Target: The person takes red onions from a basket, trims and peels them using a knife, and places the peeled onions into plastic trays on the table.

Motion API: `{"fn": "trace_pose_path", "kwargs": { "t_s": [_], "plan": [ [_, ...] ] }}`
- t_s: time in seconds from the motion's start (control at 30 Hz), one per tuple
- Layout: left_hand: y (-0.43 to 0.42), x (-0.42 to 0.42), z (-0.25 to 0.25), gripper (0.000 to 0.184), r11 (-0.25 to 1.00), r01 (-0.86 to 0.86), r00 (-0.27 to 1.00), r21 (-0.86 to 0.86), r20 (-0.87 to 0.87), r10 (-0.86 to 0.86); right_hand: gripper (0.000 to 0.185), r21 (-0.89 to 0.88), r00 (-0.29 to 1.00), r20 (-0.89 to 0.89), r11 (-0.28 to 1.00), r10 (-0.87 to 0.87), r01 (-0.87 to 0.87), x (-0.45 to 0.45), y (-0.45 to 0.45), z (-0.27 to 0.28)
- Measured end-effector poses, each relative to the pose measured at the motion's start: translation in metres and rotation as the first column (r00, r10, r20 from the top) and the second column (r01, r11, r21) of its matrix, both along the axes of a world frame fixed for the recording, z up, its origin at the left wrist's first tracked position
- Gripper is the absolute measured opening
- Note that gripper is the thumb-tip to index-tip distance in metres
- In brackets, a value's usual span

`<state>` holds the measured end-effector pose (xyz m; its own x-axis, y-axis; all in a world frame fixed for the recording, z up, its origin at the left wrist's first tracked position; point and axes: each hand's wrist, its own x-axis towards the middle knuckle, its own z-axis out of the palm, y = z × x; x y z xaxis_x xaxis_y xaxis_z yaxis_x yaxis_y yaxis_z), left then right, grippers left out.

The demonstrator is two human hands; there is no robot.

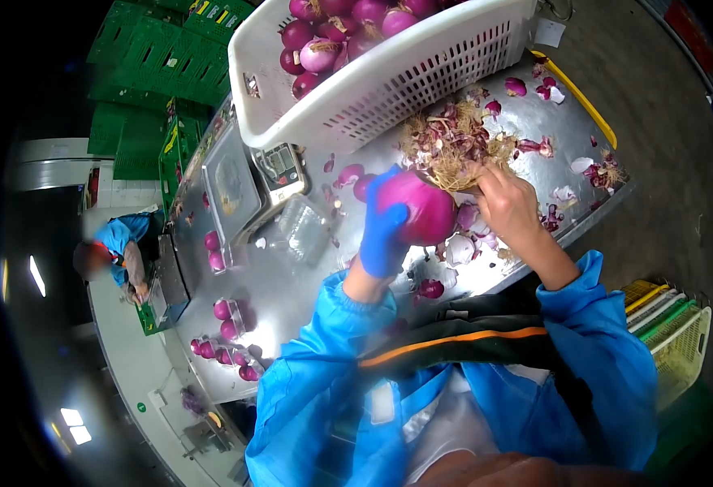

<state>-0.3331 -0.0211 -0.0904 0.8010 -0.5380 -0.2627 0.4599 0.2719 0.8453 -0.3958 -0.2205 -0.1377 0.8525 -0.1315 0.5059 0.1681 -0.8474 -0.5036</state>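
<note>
My left hand (pixel 384 231), in a blue glove, is wrapped round a large red onion (pixel 421 208) above the metal table. Bare and closed, my right hand (pixel 509 204) is just right of that onion, with its fingertips at the dry roots and skins. What those fingers pinch, if anything, I cannot make out. Beyond both hands lies a heap of dry roots and peelings (pixel 455 138). Loose purple skins (pixel 459 250) and a small red onion (pixel 430 289) are on the table below my hands.
A white slotted crate (pixel 421 77) full of red onions stands at the table's far side. Left of my hands are a scale (pixel 280 169), a clear plastic tray (pixel 303 230) and packed onions (pixel 228 320). A co-worker (pixel 121 243) stands far left; stacked crates (pixel 673 341) are at right.
</note>
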Motion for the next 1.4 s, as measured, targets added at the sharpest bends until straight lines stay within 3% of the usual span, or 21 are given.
{"fn": "trace_pose_path", "kwargs": {
  "t_s": [0.07,0.17,0.2,0.3,0.33,0.43,0.53,0.57,0.63,0.67,0.73,0.77,0.8,0.83,0.87,0.9,0.93,1.0,1.07,1.17,1.4],
  "plan": [
    [0.004,-0.008,-0.007,0.08,0.999,-0.047,0.993,0.024,-0.104,0.049,0.039,0.036,1.0,-0.008,0.999,-0.004,0.004,-0.003,0.0,-0.019],
    [0.014,-0.009,0.001,0.084,0.937,0.086,0.987,-0.339,-0.1,-0.127,0.03,0.151,0.907,-0.386,0.959,-0.165,0.239,-0.017,-0.018,-0.079],
    [0.011,-0.005,0.017,0.086,0.911,0.145,0.988,-0.386,0.017,-0.15,0.03,0.211,0.951,-0.232,0.944,-0.204,0.254,-0.025,-0.02,-0.087],
    [0.02,0.013,0.018,0.08,0.958,0.177,0.978,-0.227,-0.072,-0.198,0.031,0.274,0.943,-0.259,0.92,-0.209,0.279,-0.025,-0.006,-0.056],
    [0.017,0.012,0.007,0.079,0.983,0.072,0.986,-0.167,-0.136,-0.096,0.032,0.304,0.969,-0.176,0.927,-0.174,0.221,-0.021,0.002,-0.04],
    [0.008,0.009,-0.003,0.08,0.989,0.029,0.961,-0.144,-0.267,-0.067,0.04,0.477,0.993,-0.071,0.878,0.094,-0.049,-0.015,0.014,0.005],
    [0.014,0.012,0.005,0.082,0.948,0.315,0.938,0.045,-0.167,-0.304,0.053,0.5,0.966,0.104,0.827,0.237,-0.257,-0.004,0.021,0.015],
    [0.013,0.012,0.01,0.083,0.913,0.388,0.919,0.126,-0.124,-0.374,0.053,0.748,0.952,0.02,0.627,0.306,-0.217,-0.005,0.017,0.011],
    [0.021,0.012,-0.001,0.1,0.893,0.299,0.888,0.335,0.246,-0.389,0.052,0.995,0.869,-0.066,0.095,0.49,0.022,-0.009,0.011,-0.005],
    [0.028,0.018,-0.026,0.111,0.871,0.204,0.781,0.448,0.461,-0.421,0.049,0.996,0.882,-0.046,-0.047,0.469,0.078,-0.008,0.016,-0.011],
    [0.02,0.009,-0.041,0.116,0.953,0.058,0.834,0.297,0.51,-0.21,0.05,0.954,0.848,-0.013,-0.248,0.53,0.17,-0.01,0.031,-0.021],
    [0.02,0.01,-0.043,0.111,0.967,0.074,0.888,0.242,0.426,-0.174,0.051,0.914,0.831,0.008,-0.34,0.556,0.219,-0.011,0.035,-0.025],
    [0.02,0.013,-0.045,0.107,0.979,0.084,0.931,0.185,0.335,-0.143,0.046,0.938,0.809,0.014,-0.289,0.588,0.194,-0.009,0.032,-0.024],
    [0.02,0.014,-0.046,0.103,0.988,0.087,0.965,0.126,0.237,-0.115,0.04,0.993,0.864,-0.116,0.075,0.491,0.09,-0.01,0.033,-0.022],
    [0.02,0.012,-0.045,0.095,0.993,0.107,0.986,0.049,0.123,-0.112,0.035,0.898,0.916,-0.191,0.44,0.352,0.018,-0.01,0.032,-0.018],
    [0.021,0.012,-0.039,0.094,0.989,0.15,0.985,0.004,0.084,-0.15,0.031,0.668,0.961,-0.199,0.744,0.193,-0.011,-0.01,0.031,-0.01],
    [0.023,0.013,-0.031,0.093,0.98,0.194,0.98,-0.043,0.046,-0.192,0.022,0.439,0.986,-0.112,0.896,0.119,-0.058,-0.011,0.025,0.0],
    [0.028,0.017,-0.018,0.091,0.946,0.321,0.947,-0.041,0.038,-0.319,0.024,0.147,0.99,-0.048,0.982,0.13,-0.122,-0.012,0.018,0.019],
    [0.031,0.005,-0.012,0.091,0.966,0.241,0.965,0.092,0.085,-0.248,0.031,-0.064,0.989,-0.022,0.987,0.146,-0.147,-0.01,0.017,0.022],
    [0.039,-0.001,-0.014,0.092,0.954,0.229,0.955,0.194,0.142,-0.258,0.041,-0.106,0.983,-0.065,0.979,0.169,-0.176,-0.004,0.018,0.022],
    [0.044,-0.005,-0.005,0.1,0.961,0.185,0.964,0.207,0.152,-0.219,0.032,0.037,0.958,-0.221,0.983,0.182,-0.179,-0.021,0.008,-0.005]
  ]
}}
